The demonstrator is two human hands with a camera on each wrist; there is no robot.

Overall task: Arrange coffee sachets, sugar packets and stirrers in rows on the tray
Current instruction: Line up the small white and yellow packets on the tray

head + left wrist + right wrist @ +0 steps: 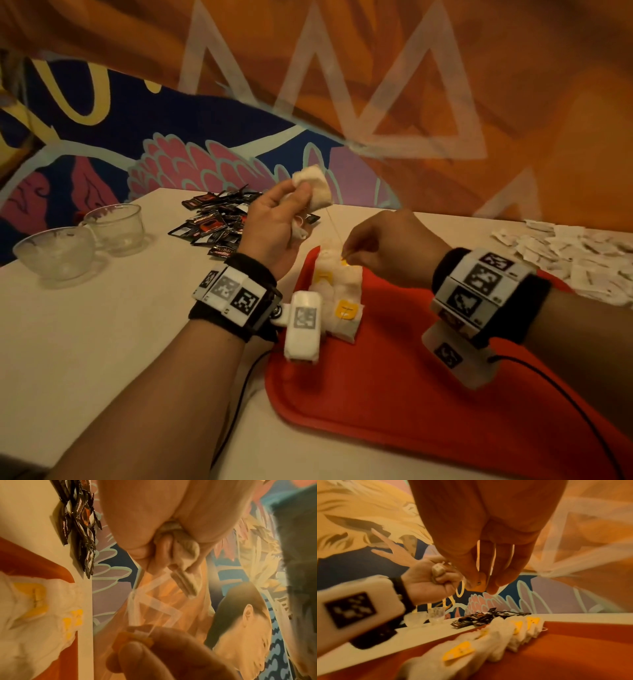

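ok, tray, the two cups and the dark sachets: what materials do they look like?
Tray: likely moulded plastic, matte red, with a rounded raised rim. Cups: clear glass, or possibly clear plastic; the table shows through them. Dark sachets: glossy foil or plastic film, judging by highlights and crinkled edges. All hedged; the lighting is warm and dim.

My white table (102, 342) carries a red tray (394, 377) in front of me, lying flat with its near corner close to the table's front edge. Left of the tray and farther back, a loose heap of black sachets (219, 222) lies directly on the tabletop, and left of that heap stand 2 clear glass cups (116, 228), side by side and upright. Right of the tray, toward the far edge, a spread of white paper packets (575, 257) covers the table.
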